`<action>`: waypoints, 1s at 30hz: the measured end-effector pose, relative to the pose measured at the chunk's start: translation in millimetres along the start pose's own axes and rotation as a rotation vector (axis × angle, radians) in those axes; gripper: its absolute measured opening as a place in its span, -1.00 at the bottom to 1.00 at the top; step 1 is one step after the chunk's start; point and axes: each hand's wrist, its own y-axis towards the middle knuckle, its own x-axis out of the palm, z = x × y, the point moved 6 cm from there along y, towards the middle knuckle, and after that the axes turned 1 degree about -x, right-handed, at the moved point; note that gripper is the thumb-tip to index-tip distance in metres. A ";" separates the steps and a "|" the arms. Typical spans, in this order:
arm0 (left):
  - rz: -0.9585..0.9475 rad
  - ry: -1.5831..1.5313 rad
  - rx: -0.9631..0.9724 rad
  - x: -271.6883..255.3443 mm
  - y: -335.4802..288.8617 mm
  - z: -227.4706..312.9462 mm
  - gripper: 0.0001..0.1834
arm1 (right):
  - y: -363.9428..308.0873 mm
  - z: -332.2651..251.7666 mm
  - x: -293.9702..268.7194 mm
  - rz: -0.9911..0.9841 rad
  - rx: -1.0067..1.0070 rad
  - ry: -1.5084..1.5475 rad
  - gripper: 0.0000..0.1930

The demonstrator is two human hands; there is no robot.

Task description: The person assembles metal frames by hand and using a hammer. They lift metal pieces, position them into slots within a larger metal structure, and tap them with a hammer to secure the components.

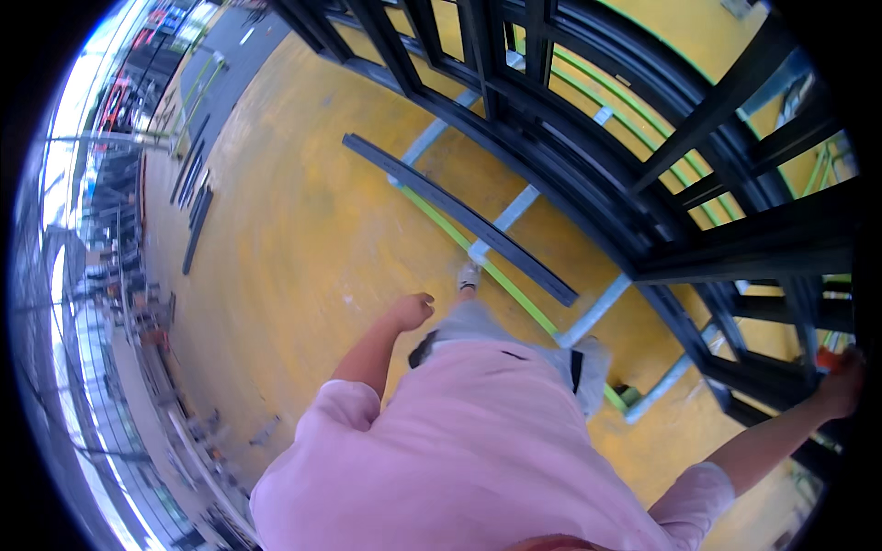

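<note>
My left hand (412, 312) hangs over the yellow floor beside my leg, its fingers loosely bent and slightly apart, with nothing in them. At the far right edge, my right hand (843, 384) is closed around a small orange-red object (831, 359) whose kind I cannot make out. That hand is next to the tall dark window frames (588, 184), partly lost in the dark rim of the view; whether it touches them, I cannot tell. A long dark profile bar (459, 217) lies across the pale crossbars of a low rack (514, 213) ahead of me.
The rack's lime-green rail (519, 296) runs right by my feet. The frames lean along my right side. Several dark bars (197, 230) lie on the floor at the left, near a grey strip of floor (243, 55). Further left are stacked materials beside a glazed wall (83, 386).
</note>
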 end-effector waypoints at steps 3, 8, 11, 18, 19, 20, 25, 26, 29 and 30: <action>-0.082 0.068 0.027 15.3 95.2 -82.4 -0.54 | -219.3 78.7 118.8 -0.234 0.389 0.139 -0.79; -0.063 0.251 -0.037 17.2 283.0 -135.8 -0.51 | -541.8 138.4 340.5 -0.478 1.255 -0.204 -0.75; 0.017 0.173 0.083 11.1 352.6 -127.3 -0.44 | -660.7 198.0 426.5 -0.832 1.170 -0.343 -0.72; 0.307 0.624 0.330 51.4 484.0 -161.2 -0.36 | -787.6 311.8 543.2 -1.283 0.714 -0.858 -0.54; 0.342 0.673 0.384 59.2 501.2 -163.7 -0.36 | -792.4 321.0 551.6 -1.251 0.648 -0.890 -0.54; 0.374 0.723 0.439 66.4 513.1 -165.7 -0.37 | -799.5 328.8 556.5 -1.219 0.585 -0.921 -0.53; 0.370 0.916 0.576 84.3 553.8 -171.3 -0.40 | -823.4 369.3 558.8 -1.220 0.598 -0.944 -0.50; 0.374 0.950 0.583 85.8 556.9 -170.9 -0.40 | -825.7 372.9 561.1 -1.211 0.599 -0.931 -0.51; 0.423 0.975 0.670 85.4 560.7 -164.2 -0.43 | -826.6 382.9 554.9 -1.183 0.615 -0.912 -0.55; 0.446 0.970 0.711 84.3 560.1 -161.3 -0.44 | -832.1 389.0 546.6 -1.177 0.631 -0.910 -0.56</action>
